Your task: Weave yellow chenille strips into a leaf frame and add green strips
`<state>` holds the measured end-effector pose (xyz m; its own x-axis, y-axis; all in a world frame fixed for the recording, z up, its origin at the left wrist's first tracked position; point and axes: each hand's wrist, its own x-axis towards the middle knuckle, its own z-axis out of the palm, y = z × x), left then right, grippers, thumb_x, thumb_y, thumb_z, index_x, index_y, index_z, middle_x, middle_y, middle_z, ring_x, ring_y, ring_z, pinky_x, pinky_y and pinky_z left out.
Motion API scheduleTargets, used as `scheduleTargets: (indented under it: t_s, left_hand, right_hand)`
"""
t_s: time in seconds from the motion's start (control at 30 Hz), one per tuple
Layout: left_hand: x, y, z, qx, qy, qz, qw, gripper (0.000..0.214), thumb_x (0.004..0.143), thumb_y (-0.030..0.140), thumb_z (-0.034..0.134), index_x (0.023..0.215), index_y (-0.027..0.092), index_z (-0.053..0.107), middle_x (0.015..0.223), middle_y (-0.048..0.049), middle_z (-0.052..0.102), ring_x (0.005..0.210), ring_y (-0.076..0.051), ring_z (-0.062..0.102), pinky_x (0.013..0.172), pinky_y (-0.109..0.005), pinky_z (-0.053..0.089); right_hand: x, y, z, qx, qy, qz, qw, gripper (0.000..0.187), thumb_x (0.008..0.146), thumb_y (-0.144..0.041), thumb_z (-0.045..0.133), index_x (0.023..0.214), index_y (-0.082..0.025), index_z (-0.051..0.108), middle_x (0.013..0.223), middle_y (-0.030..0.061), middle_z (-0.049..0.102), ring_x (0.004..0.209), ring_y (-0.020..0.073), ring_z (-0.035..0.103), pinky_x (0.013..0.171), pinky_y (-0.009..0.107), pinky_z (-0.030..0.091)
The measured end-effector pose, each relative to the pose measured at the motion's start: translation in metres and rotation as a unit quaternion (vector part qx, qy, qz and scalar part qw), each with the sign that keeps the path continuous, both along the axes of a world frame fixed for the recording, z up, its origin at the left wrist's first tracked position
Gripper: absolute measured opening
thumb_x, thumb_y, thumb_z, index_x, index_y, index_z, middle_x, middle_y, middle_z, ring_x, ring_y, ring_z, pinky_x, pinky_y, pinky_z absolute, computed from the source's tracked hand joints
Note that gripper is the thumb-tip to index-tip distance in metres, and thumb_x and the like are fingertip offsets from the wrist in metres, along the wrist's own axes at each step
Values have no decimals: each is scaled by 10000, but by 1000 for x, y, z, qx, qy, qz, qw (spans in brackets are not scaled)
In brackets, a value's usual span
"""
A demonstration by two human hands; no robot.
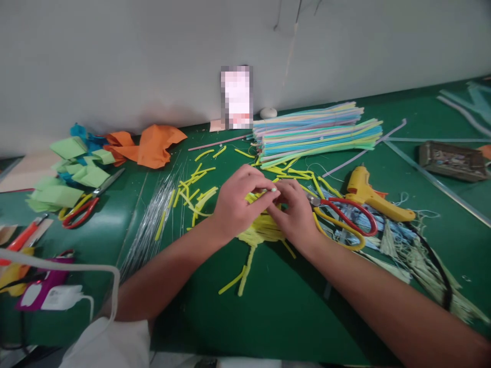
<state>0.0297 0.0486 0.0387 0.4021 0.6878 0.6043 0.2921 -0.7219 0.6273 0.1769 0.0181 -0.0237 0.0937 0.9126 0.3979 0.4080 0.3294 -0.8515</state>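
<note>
Above the green table, my left hand (238, 200) and my right hand (294, 210) meet with fingers closed on a yellow pipe cleaner shape (264, 230). Its body is a thick bundle of bent stems, and a twisted tail hangs toward me. A small pale tip (273, 189) shows at my left fingertips; I cannot tell what it is. My fingers hide the upper part of the shape. Short yellow pipe cleaner pieces (195, 176) lie scattered around it. Beside my right hand are scissors (349, 214) with red and yellow handles.
Pastel pipe cleaner bundles (318, 133) lie behind my hands, near a phone (237, 97) leaning on the wall. A yellow glue gun (374, 197) and tassels (425, 260) are at right. Thin wires (153, 220), second scissors (86, 204), green paper (63, 197) and orange paper (155, 145) are at left.
</note>
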Motion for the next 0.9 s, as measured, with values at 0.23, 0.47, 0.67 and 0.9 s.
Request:
scheduleTargets:
  t_s: [0.23, 0.47, 0.67, 0.9]
  left_hand:
    - [-4, 3, 8, -85, -31, 32, 995, 67, 835, 235, 680, 786, 192, 665, 772, 7, 678, 720, -107, 626, 662, -238, 519]
    - [-3, 0, 8, -232, -132, 20, 964, 111, 806, 288, 719, 780, 185, 688, 712, 12, 702, 632, -109, 667, 625, -238, 565]
    - [-1, 10, -5, -302, -198, 7, 932, 165, 803, 325, 730, 815, 170, 675, 702, 8, 689, 602, -106, 675, 617, -240, 581]
    - [0, 9, -3, -323, -243, -11, 915, 160, 775, 310, 761, 789, 174, 679, 681, 23, 675, 593, -85, 656, 592, -194, 547]
  right_hand:
    - [-1, 5, -11, -64, -90, 42, 993, 73, 793, -166, 573, 850, -209, 589, 733, -3, 484, 647, 150, 451, 594, 290, 386]
    - [-3, 5, -9, -60, -127, 72, 988, 98, 824, -151, 489, 762, -212, 535, 760, 20, 487, 724, 184, 482, 641, 314, 364]
    - [-3, 5, -7, -75, -115, 76, 988, 134, 826, -157, 486, 716, -213, 538, 751, 22, 485, 732, 186, 494, 636, 313, 352]
    - [-6, 3, -2, -164, -52, 47, 984, 164, 789, -311, 603, 696, -209, 514, 662, -25, 476, 637, 143, 448, 596, 288, 318]
